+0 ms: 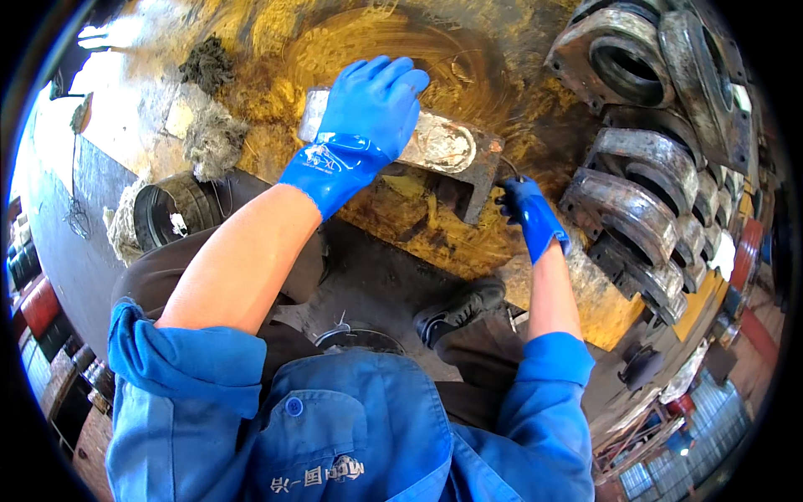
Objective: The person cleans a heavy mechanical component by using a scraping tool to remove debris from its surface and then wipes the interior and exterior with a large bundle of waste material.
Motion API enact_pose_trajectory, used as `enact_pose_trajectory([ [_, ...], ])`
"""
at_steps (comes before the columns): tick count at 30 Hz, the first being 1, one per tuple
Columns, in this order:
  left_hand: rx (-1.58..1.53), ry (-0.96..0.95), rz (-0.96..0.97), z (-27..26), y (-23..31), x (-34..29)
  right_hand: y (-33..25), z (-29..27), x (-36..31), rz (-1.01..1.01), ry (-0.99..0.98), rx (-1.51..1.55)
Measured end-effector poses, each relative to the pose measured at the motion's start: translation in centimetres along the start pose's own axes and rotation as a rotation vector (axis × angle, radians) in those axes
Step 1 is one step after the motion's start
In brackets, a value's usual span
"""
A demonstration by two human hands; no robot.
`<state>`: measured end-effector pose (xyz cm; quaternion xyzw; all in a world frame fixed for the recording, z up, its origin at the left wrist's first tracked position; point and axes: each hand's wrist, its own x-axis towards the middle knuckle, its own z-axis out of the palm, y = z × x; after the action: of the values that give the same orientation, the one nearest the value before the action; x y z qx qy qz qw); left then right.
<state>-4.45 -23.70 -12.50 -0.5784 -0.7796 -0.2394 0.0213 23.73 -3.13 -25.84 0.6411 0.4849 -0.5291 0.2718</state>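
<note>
A grey metal casting with a pale, rounded recess in its upper face lies on the yellow-brown stained worktop. My left hand, in a blue rubber glove, rests across its left part with the fingers bent over the far side and hidden at the tips. At the casting's right end is my right hand, gloved in blue with darkened fingertips. Its fingers are closed around something thin and dark that reaches toward the casting's corner; its kind is too small to make out.
Several heavy ring-shaped bearing housings are piled at the right. On the left are a dark wad of fibres, a grey wad and an open round can. My black shoe shows below the worktop's near edge.
</note>
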Motion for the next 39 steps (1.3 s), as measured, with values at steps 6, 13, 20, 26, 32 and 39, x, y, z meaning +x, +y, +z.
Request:
enact_pose_trajectory([
  [6, 0.061, 0.024, 0.016, 0.0, -0.2, 0.2, -1.4, 5.8, -0.8, -0.348, -0.212, 0.350],
  [13, -0.018, 0.003, 0.033, 0.4, 0.2, 0.4, 0.3, -0.4, -0.7, -0.030, 0.012, 0.001],
  [20, 0.057, -0.016, -0.015, 0.1, 0.0, -0.4, -2.3, 6.1, -0.7, -0.356, -0.164, 0.163],
  [26, 0.034, -0.011, 0.016, 0.4, 0.6, 0.3, 0.1, -0.2, -1.5, -0.005, 0.016, 0.014],
  [32, 0.082, -0.023, -0.009, 0.2, 0.2, -0.5, -1.6, 7.0, 0.4, -0.298, -0.214, 0.322],
  [39, 0.059, -0.014, 0.027, 0.2, 0.4, 0.2, -0.5, 1.4, -1.0, -0.103, -0.049, 0.035],
])
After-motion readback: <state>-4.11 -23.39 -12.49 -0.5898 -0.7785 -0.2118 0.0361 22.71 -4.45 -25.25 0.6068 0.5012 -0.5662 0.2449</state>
